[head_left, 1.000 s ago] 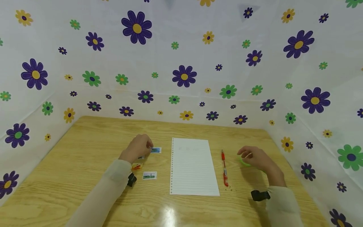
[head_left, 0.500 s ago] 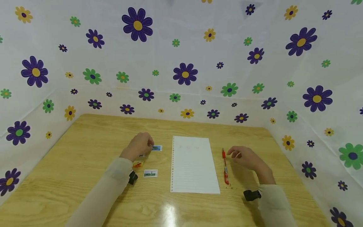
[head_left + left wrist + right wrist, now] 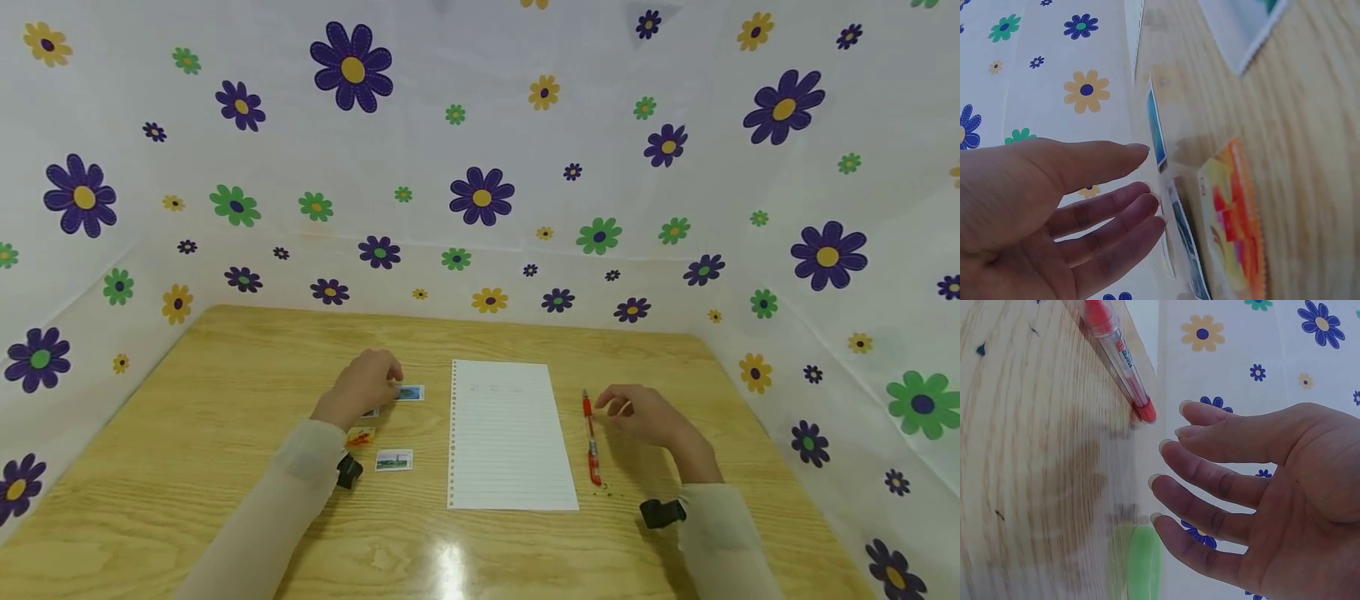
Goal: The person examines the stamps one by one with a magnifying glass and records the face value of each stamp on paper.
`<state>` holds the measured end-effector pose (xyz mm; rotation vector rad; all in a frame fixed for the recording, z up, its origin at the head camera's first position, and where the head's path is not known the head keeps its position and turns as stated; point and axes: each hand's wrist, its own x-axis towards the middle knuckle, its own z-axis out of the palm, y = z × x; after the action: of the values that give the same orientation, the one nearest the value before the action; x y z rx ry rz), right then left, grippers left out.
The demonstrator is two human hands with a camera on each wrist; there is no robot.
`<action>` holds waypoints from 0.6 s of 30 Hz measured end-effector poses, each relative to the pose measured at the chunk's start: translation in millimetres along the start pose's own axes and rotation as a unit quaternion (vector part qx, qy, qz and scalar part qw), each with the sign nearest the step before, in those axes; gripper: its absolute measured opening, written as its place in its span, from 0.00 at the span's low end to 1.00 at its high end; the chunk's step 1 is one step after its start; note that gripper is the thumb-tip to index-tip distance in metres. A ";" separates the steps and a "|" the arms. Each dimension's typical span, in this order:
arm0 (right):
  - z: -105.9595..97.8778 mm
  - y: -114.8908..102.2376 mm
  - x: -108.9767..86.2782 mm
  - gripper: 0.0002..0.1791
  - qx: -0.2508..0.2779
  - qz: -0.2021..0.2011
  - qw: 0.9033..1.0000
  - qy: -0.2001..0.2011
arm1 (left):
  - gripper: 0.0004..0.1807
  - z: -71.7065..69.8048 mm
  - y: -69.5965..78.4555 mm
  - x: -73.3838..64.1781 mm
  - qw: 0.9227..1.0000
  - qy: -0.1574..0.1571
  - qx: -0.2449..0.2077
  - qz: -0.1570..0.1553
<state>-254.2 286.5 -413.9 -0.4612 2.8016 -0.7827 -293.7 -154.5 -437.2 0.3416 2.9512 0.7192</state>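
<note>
My left hand (image 3: 362,385) hovers at or just touches the left end of a blue stamp (image 3: 410,392). In the left wrist view its thumb and fingers are apart and relaxed, with nothing between them; contact with the table cannot be told. Nearby lie an orange-yellow stamp (image 3: 1230,219), a dark stamp (image 3: 1188,244) partly covered in the head view, and a green landscape stamp (image 3: 394,460). My right hand (image 3: 645,413), fingers loosely bent and holding nothing, is just right of a red pen (image 3: 591,442). Below its fingers in the right wrist view is a green ring-like object (image 3: 1144,562).
A lined sheet of paper (image 3: 513,450) with punched holes and faint marks lies between the hands. Small dark bits (image 3: 607,492) are scattered below the pen. A flowered white cloth (image 3: 480,125) surrounds the wooden table (image 3: 405,542) at the back and sides.
My right hand has moved left from above the green object to beside the pen, then stayed there. The left hand has kept its place at the blue stamp.
</note>
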 end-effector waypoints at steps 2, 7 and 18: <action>-0.5 -0.5 0.0 0.11 -0.001 0.003 1.000 0.000 | 0.12 -0.9 4.5 -4.0 1.000 0.000 0.003 0.005; -1.5 -2.0 1.4 0.11 -0.008 0.009 1.000 -0.002 | 0.14 3.3 20.0 -20.1 0.999 0.012 0.017 0.044; -0.5 -4.6 3.6 0.11 -0.009 -0.001 1.000 -0.010 | 0.25 36.3 56.3 -54.2 0.994 -0.042 0.036 0.090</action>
<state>-256.6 281.8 -411.3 -0.4728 2.7928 -0.7494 -225.1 -102.5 -441.7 0.6329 2.8973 0.6019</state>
